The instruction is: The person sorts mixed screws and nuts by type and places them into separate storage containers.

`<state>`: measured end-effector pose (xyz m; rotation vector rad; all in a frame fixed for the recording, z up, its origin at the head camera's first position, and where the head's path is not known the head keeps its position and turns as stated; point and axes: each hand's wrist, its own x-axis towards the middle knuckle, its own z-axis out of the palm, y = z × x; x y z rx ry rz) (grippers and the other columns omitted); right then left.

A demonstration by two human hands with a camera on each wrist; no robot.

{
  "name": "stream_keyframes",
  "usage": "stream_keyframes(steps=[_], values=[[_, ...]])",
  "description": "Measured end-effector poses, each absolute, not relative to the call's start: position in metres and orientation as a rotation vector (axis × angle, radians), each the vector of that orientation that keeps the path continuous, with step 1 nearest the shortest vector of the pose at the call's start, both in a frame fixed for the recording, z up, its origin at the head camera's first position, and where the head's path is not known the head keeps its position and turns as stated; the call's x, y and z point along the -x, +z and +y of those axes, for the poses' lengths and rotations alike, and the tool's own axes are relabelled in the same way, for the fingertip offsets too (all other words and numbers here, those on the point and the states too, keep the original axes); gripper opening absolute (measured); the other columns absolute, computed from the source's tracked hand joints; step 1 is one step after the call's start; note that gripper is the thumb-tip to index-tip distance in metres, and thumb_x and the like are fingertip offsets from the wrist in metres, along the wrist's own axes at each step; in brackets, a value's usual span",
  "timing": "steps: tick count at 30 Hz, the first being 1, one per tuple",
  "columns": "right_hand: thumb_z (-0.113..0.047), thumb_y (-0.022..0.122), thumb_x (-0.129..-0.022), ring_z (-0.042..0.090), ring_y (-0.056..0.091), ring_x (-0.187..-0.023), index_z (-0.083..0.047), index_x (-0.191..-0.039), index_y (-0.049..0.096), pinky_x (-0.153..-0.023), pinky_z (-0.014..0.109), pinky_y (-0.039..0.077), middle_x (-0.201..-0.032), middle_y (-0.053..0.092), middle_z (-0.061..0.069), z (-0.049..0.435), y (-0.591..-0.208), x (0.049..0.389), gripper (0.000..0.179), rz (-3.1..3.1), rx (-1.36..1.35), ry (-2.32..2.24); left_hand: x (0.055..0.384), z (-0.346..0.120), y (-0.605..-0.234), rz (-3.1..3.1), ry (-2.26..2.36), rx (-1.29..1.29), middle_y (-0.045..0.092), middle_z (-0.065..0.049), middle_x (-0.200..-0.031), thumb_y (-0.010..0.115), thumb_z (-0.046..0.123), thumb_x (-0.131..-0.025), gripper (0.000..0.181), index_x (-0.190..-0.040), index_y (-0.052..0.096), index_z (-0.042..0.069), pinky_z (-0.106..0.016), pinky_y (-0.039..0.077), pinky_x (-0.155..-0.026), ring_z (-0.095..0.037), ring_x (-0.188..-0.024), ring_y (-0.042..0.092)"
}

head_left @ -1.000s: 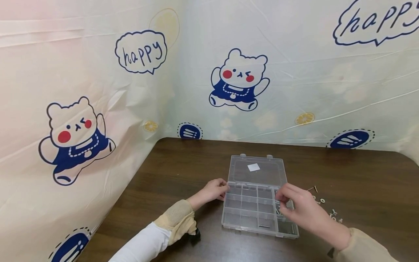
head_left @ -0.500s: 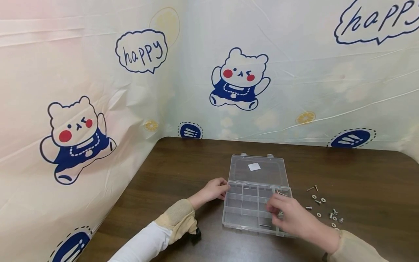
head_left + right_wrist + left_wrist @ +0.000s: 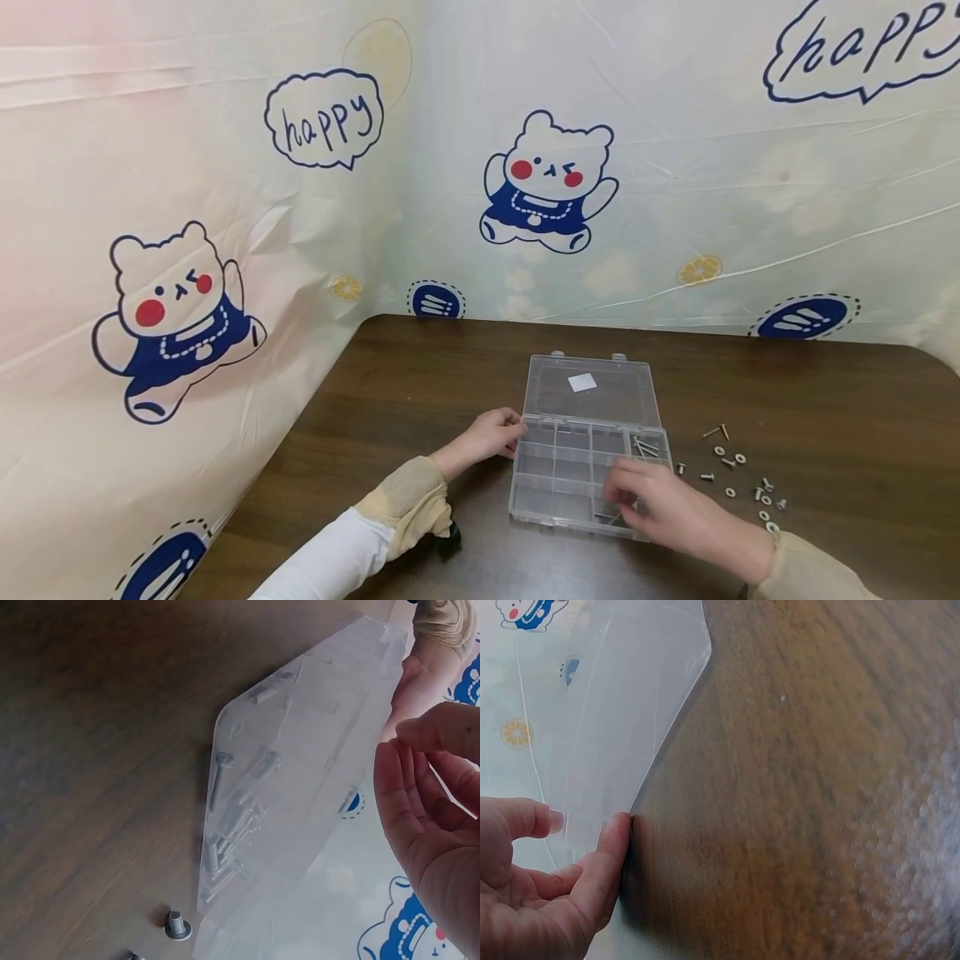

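Observation:
A clear plastic compartment box (image 3: 534, 505) stands with its lid (image 3: 615, 398) laid back. My left hand (image 3: 491, 435) holds its left edge near the hinge; in the left wrist view, thumb and finger sit either side of the wall. Over the lower right compartments hovers my right hand (image 3: 667, 507). Its thumb and fingertips come together in the right wrist view, with nothing visible between them. Long screws (image 3: 645, 447) lie in the far right compartment. A thin metal piece (image 3: 604, 517) shows in a near compartment, partly behind the right hand. Several screws (image 3: 238, 817) show through the box wall.
Loose short screws (image 3: 707, 477), washers (image 3: 740, 459) and two longer screws (image 3: 724, 432) are scattered on the brown wooden table (image 3: 840, 417) right of the box. A printed cloth (image 3: 675, 167) hangs behind and along the left of the table.
My right hand has moved left and toward the near side of the box, uncovering the screws in the far right compartment. My left hand and the box have stayed put.

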<state>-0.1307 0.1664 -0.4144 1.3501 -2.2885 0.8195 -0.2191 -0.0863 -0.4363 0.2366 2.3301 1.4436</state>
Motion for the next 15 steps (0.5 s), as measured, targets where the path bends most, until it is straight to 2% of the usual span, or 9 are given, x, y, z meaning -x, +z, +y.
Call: stream_keyframes(steps=[7, 15], values=[[0.011, 0.064, -0.058, 0.002, 0.054, -0.069, -0.013, -0.079, 0.058, -0.061, 0.007, 0.044, -0.079, 0.054, -0.009, 0.172, -0.410, 0.135, 0.033, -2.258, -1.338, 0.807, 0.218, -0.086, -0.435, 2.327, 1.458, -0.234, 0.055, -0.008, -0.074, 0.052, 0.008, -0.088, 0.019, -0.097, 0.053, -0.009, -0.030, 0.057, -0.058, -0.011, -0.060, 0.052], [0.013, 0.067, -0.063, 0.002, 0.054, -0.071, -0.016, -0.082, 0.058, -0.063, 0.006, 0.044, -0.081, 0.055, -0.008, 0.185, -0.385, 0.139, 0.036, -2.321, -1.258, 0.823, 0.218, -0.086, -0.436, 2.342, 1.459, -0.244, 0.055, -0.010, -0.074, 0.052, 0.009, -0.088, 0.020, -0.097, 0.053, -0.009, -0.031, 0.057, -0.058, -0.012, -0.060, 0.052]])
